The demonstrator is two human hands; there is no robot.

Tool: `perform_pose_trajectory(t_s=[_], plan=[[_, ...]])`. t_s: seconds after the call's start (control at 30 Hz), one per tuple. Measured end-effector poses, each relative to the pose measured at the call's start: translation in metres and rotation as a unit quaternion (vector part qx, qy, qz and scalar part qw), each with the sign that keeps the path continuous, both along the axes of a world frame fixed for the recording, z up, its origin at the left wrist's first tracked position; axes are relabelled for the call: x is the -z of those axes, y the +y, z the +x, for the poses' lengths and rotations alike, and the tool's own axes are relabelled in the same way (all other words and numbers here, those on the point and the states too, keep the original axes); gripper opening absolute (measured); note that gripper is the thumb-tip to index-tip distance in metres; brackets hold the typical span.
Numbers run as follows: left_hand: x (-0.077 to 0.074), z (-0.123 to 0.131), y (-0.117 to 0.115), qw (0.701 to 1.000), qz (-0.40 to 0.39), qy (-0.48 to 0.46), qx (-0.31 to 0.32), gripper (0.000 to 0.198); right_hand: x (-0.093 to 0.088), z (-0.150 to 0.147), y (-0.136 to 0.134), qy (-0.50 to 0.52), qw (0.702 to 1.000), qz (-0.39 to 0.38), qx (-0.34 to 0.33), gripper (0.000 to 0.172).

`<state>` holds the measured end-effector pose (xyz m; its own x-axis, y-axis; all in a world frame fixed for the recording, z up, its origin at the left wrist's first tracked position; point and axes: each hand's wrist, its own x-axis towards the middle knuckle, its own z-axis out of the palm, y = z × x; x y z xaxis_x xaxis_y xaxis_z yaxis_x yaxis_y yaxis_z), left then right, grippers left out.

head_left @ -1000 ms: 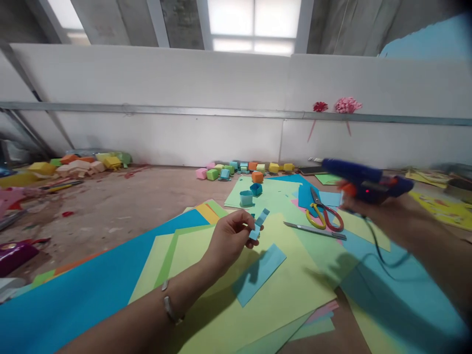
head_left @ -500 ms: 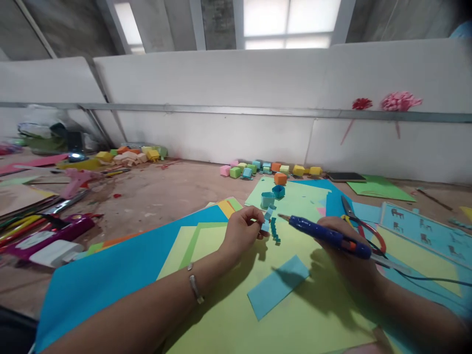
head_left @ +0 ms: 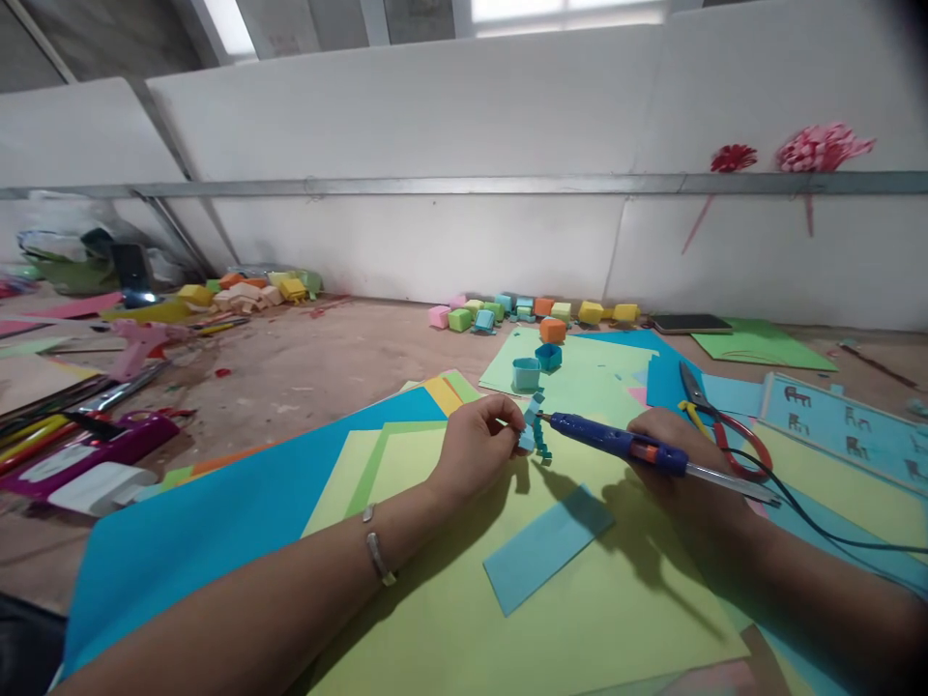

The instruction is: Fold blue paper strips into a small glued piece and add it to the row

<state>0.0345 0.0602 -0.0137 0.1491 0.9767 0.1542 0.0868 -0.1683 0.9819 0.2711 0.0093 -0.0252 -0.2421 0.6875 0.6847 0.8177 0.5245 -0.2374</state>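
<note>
My left hand (head_left: 482,440) pinches a small folded light-blue paper strip (head_left: 528,437) between thumb and fingertips. In my right hand (head_left: 671,454) is a dark-blue pen-shaped hot glue gun (head_left: 616,440), with a clear glue stick (head_left: 732,480) sticking out of its back. Its nozzle points left, right at the folded strip; whether it touches cannot be told. A darker teal folded strip (head_left: 543,447) lies just behind the nozzle. Below the hands, a flat light-blue paper rectangle (head_left: 548,551) rests on the yellow-green paper (head_left: 435,619).
Light-blue (head_left: 526,375) and teal paper boxes (head_left: 549,357) stand beyond my hands, with coloured paper cubes (head_left: 459,319) along the wall. Scissors (head_left: 714,416) and a drawing sheet (head_left: 855,425) lie right, near the glue gun's cord (head_left: 819,530). At left are a pink glue gun (head_left: 137,348) and a purple device (head_left: 108,452).
My right hand has brought the glue gun's nozzle left and down to the folded strip in my left hand. The view has tilted slightly downward.
</note>
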Motion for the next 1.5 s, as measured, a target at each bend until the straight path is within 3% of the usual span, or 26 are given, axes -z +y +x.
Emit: perform_pose_trajectory(t_s=[0.47,0.73,0.9,1.13,1.5], plan=[[-0.0005,-0.004,-0.0026,0.988,0.106,0.115,0.01,0.023,0.0001,0.0003,-0.0009,-0.032,0.999,-0.009,-0.007,0.015],[-0.0021,-0.0026,-0.0048,0.992,0.078,0.089,0.031,0.013,-0.0007,-0.0007,-0.0025,-0.034,0.999,0.001,-0.016,0.012],[-0.007,-0.003,-0.0081,0.986,0.102,0.132,0.024,0.034,-0.0038,-0.002,-0.0041,-0.037,0.999,0.018,-0.02,0.014],[-0.0029,-0.006,-0.0059,0.968,0.174,0.181,0.008,0.053,-0.0059,-0.0029,-0.0059,-0.04,0.999,0.01,0.011,0.02],[-0.0015,-0.0085,-0.0047,0.955,0.205,0.215,0.021,0.061,-0.0006,-0.0024,-0.0051,-0.035,0.999,0.029,0.004,0.017]])
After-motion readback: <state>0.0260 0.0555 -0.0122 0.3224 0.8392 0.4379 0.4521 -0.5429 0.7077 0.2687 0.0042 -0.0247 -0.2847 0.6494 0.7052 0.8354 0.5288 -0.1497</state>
